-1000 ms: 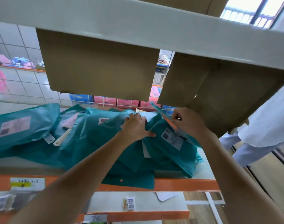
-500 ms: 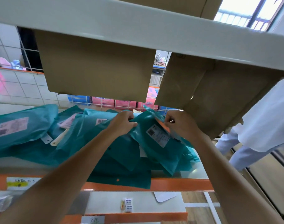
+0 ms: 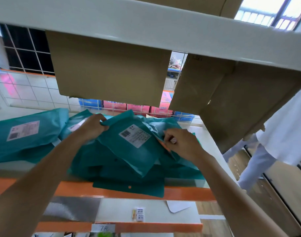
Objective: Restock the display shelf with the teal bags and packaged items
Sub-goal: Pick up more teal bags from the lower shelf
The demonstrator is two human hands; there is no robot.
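Well along, I judge — several teal bags [image 3: 23, 134] already lie on the shelf [image 3: 185, 194] left of the left hand [image 3: 93, 127]. The labelled teal bag [image 3: 134, 151] lies between the hands, the left gripping its top corner and the right hand [image 3: 182, 144] pinching its right edge — not yet released.

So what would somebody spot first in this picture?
A heap of teal bags fills the middle of the shelf. The left hand grips the top bag by its far corner, and the right hand pinches its right edge. Two big brown boxes loom just above.
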